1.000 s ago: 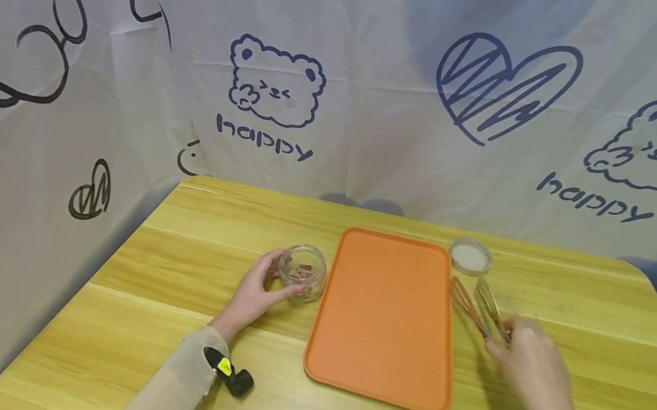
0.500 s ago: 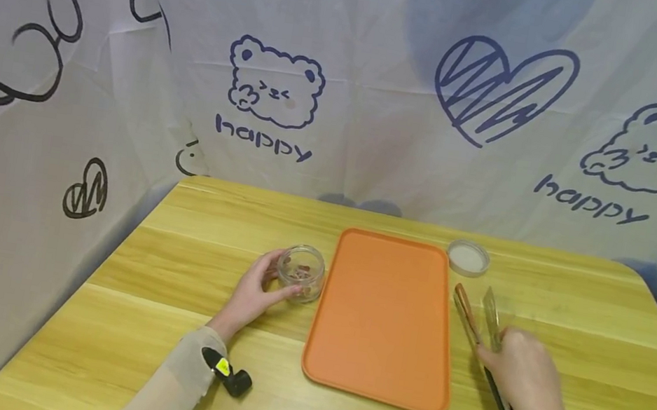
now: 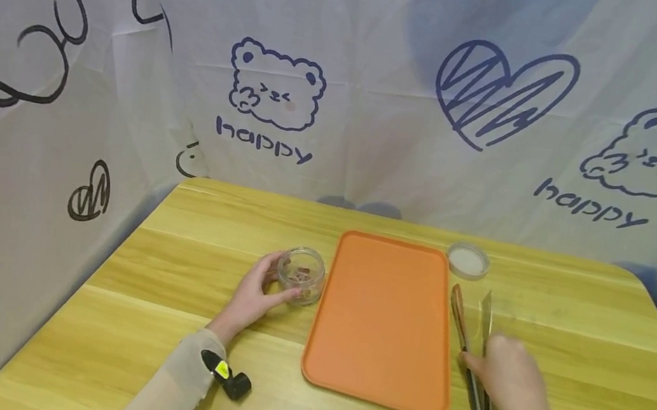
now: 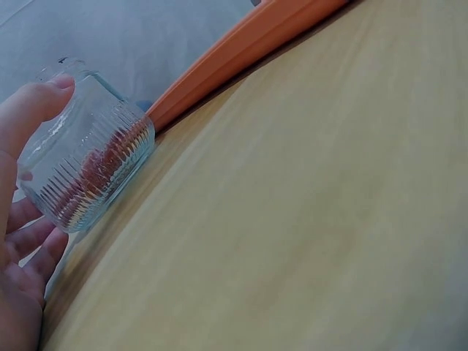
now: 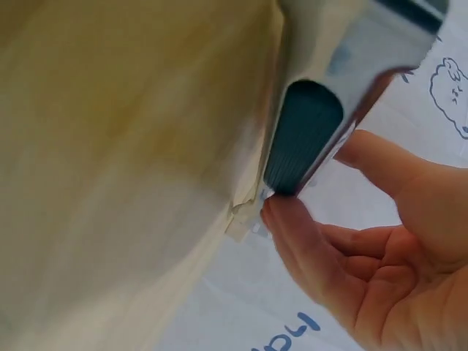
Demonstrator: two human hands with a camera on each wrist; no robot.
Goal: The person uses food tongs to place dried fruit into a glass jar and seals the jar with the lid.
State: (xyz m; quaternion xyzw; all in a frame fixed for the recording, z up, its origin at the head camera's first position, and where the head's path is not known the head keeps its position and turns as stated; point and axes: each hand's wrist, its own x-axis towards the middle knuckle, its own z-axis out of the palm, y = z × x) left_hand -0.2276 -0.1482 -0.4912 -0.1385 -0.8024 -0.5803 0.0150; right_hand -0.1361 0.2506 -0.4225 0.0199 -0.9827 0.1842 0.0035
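Note:
A clear glass jar stands left of the orange tray, with small reddish-brown pieces at its bottom. My left hand holds the jar from its left, the thumb near its rim in the left wrist view and the other fingers round the far side. To the right of the tray are metal tongs with dark grip inserts, their tips pointing away from me and spread apart. My right hand pinches them about mid-length, thumb on one side and fingers on the other in the right wrist view.
A round lid lies on the wooden table by the tray's far right corner. A white cloth with blue drawings hangs behind the table. A black device is strapped to the left sleeve.
The tongs have come toward me and swung round to lie more nearly along the tray's right side. My right hand has shifted slightly left and nearer. The left hand and jar stay put.

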